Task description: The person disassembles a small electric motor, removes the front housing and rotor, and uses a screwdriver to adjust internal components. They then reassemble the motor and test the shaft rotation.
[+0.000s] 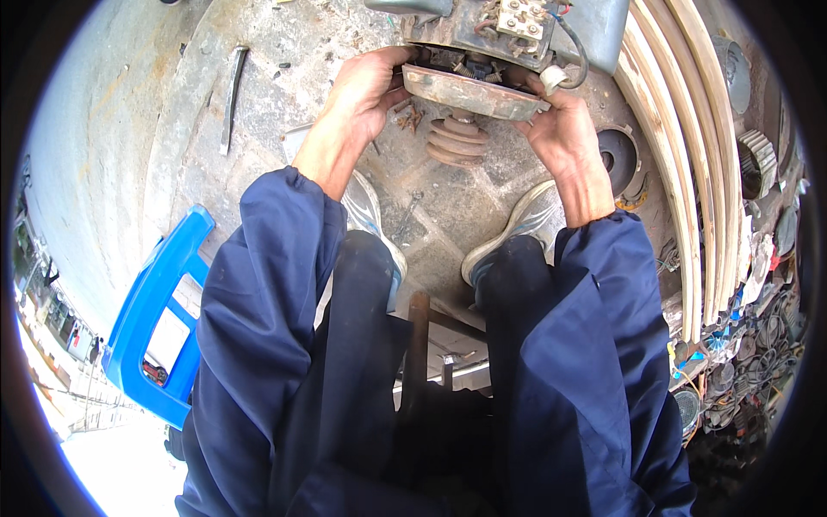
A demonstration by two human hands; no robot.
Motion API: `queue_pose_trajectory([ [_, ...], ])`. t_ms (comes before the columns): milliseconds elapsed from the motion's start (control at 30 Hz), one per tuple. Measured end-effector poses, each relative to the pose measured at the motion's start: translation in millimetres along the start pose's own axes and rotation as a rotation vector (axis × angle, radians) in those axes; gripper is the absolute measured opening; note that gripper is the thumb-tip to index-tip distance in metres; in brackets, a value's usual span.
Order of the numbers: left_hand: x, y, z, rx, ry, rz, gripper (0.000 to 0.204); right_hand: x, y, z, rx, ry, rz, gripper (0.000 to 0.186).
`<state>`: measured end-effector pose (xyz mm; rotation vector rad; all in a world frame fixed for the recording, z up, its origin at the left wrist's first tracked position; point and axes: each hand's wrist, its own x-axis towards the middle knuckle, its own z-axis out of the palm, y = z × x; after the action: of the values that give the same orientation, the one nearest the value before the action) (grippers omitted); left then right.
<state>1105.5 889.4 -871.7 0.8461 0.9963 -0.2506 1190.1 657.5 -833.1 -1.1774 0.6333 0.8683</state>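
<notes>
A rusty, curved metal cover (469, 93) lies across the front of a grey metal housing (474, 47). My left hand (366, 95) grips the cover's left end, fingertips partly hidden behind it. At the other end, my right hand (556, 133) holds the cover, fingers curled up beside a short white fitting (552, 79) on a dark cable. A dark gap with coiled springs (482, 71) shows between cover and housing. A terminal block (519, 19) with wires sits on top. Below the cover is a rusty stepped pulley (457, 142), partly hidden by it.
A steel bar (233, 99) and small debris lie on the concrete floor (250, 172). At left is a blue plastic piece (142, 310). Long curved wooden strips (680, 164), a dark ring-shaped part (624, 146) and jumbled scrap (758, 362) line the right. My shoes flank the pulley.
</notes>
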Motion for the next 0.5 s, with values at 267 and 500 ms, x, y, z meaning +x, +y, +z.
queue_pose_trajectory([
  [267,7,-3,6,-0.15,-0.032,-0.061,0.026,12,10,-6,0.147,0.064,0.031,0.037],
  [500,-10,8,38,-0.37,-0.008,-0.133,0.03,8,14,-10,0.14,0.067,0.01,0.038],
])
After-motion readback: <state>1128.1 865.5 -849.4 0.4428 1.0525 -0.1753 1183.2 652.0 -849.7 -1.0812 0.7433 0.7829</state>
